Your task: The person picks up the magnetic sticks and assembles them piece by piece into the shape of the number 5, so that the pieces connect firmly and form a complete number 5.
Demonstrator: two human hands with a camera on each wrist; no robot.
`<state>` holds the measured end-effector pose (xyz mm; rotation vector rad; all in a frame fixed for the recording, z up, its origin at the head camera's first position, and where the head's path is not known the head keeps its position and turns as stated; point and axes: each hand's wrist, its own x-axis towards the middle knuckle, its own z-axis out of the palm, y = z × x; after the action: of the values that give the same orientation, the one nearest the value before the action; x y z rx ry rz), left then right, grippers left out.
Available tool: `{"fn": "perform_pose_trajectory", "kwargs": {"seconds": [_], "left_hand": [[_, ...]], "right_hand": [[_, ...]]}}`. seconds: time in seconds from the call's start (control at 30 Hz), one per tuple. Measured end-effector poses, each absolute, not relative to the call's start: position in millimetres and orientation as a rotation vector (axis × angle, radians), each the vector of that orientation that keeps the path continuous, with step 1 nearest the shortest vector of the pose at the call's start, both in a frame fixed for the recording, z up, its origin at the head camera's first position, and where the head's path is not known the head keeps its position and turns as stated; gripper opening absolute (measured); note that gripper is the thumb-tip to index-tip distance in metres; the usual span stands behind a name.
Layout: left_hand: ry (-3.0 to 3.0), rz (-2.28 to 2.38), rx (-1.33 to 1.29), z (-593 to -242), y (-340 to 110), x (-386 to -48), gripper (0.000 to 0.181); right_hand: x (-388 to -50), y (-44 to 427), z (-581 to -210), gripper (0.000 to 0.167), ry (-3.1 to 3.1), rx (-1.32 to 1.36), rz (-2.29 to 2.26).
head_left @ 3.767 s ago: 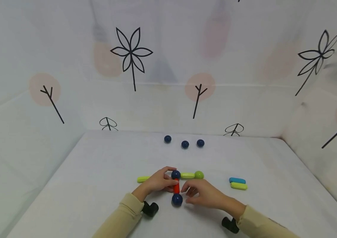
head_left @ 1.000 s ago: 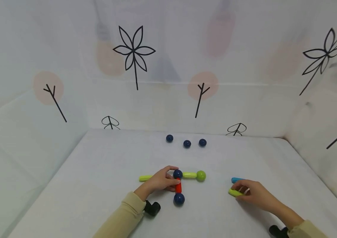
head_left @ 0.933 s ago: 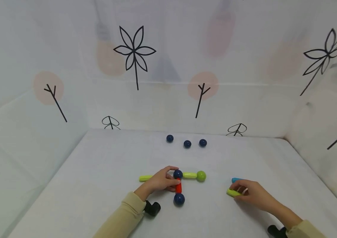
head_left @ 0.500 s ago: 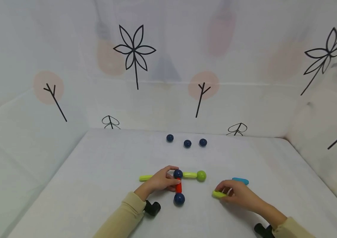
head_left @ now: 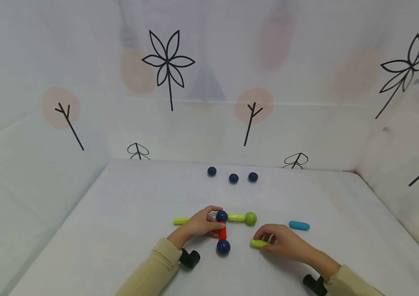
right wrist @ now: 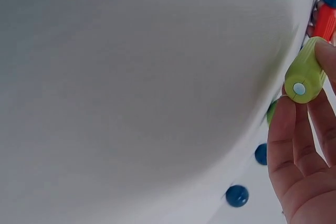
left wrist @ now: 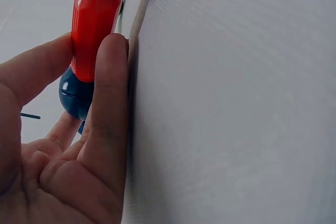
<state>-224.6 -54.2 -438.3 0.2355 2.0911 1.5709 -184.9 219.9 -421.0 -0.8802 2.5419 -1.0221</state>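
Observation:
My left hand [head_left: 199, 224] pinches the red rod [head_left: 222, 231], which joins a far dark blue ball [head_left: 222, 216] and a near dark blue ball [head_left: 223, 247]. From the far ball a yellow-green rod [head_left: 236, 217] runs right to a green ball [head_left: 251, 218]. In the left wrist view thumb and fingers lie on either side of the red rod [left wrist: 93, 35]. My right hand [head_left: 287, 243] pinches a loose yellow-green rod [head_left: 258, 243], right of the near ball; its end shows a pale round spot in the right wrist view, where I see the rod [right wrist: 304, 74] between thumb and fingers.
Three dark blue balls [head_left: 233, 178] lie at the back of the white table [head_left: 139, 189]. A blue rod [head_left: 299, 225] lies to the right. Another yellow-green rod [head_left: 181, 220] is partly behind my left hand. Patterned cloth stands behind the table.
My right hand has gone to the right, taken hold of the yellow-green rod beside the blue one and carried it left towards the joined pieces. My left hand keeps its grip on the red rod.

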Motion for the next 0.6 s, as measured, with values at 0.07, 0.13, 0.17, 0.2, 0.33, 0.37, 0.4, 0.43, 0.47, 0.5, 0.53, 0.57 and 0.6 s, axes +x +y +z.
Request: {"fn": "perform_pose_trajectory", "kwargs": {"seconds": [0.07,0.13,0.17,0.2,0.33,0.37,0.4,0.43,0.47,0.5,0.53,0.57,0.6], "left_hand": [[2.090,1.571,0.234,-438.3,-53.9,-224.5,0.053],[2.092,1.571,0.232,-438.4,-53.7,-224.6,0.053],[2.094,1.569,0.230,-438.6,-53.8,-224.8,0.053],[2.095,1.569,0.229,-438.9,-53.8,-224.9,0.053],[2.093,1.575,0.237,-440.1,-53.8,-225.5,0.053],[2.093,1.576,0.240,-440.4,-53.8,-225.6,0.053],[2.092,1.578,0.242,-440.6,-53.7,-225.5,0.053],[2.093,1.578,0.244,-440.7,-53.7,-225.5,0.053],[2.094,1.577,0.243,-440.6,-53.7,-225.5,0.053],[2.095,1.575,0.240,-440.6,-53.7,-225.5,0.053],[2.095,1.573,0.237,-440.4,-53.7,-225.4,0.053],[2.096,1.572,0.234,-440.0,-53.7,-225.3,0.053],[2.094,1.573,0.233,-439.7,-53.7,-225.2,0.053]], "right_hand": [[-184.9,216.1,-420.0,0.023,2.533,-0.890,-1.018],[-185.0,211.8,-419.0,0.024,2.516,-0.898,-1.018],[-185.0,209.4,-418.7,0.024,2.504,-0.902,-1.018],[-185.0,207.0,-418.3,0.024,2.492,-0.907,-1.018],[-184.9,197.1,-417.7,0.024,2.444,-0.920,-1.025],[-185.0,194.6,-417.7,0.024,2.435,-0.927,-1.026],[-185.0,192.1,-417.7,0.024,2.427,-0.934,-1.029],[-185.1,189.7,-417.9,0.024,2.419,-0.940,-1.032],[-185.2,187.5,-418.0,0.025,2.413,-0.950,-1.032],[-185.5,185.3,-418.2,0.025,2.407,-0.956,-1.031],[-185.7,183.2,-418.3,0.025,2.399,-0.962,-1.032],[-185.8,181.4,-418.3,0.025,2.393,-0.966,-1.033],[-186.0,179.7,-418.3,0.025,2.386,-0.968,-1.033]]}}
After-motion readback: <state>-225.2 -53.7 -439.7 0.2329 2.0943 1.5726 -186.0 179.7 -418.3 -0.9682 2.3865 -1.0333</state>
